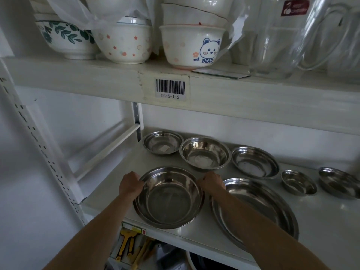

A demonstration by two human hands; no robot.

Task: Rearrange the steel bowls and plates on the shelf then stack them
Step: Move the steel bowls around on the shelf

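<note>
A large steel bowl [169,197] sits at the front left of the white shelf [321,227]. My left hand [130,184] grips its left rim and my right hand [212,181] grips its right rim. To its right lies a wide steel plate [272,207], partly hidden under my right forearm. Behind stand three steel bowls in a row: a small one [162,142] at the back left, a deeper one [204,152] in the middle, and a shallow one [255,162]. Two smaller steel bowls [299,182] [340,182] sit at the right.
The upper shelf [97,78] carries ceramic bowls, one with a bear print [191,47], and glass jugs [282,39]; a barcode label [170,88] is on its edge. A perforated white upright [39,149] stands at the left. Yellow-handled tools [126,244] lie on the shelf below.
</note>
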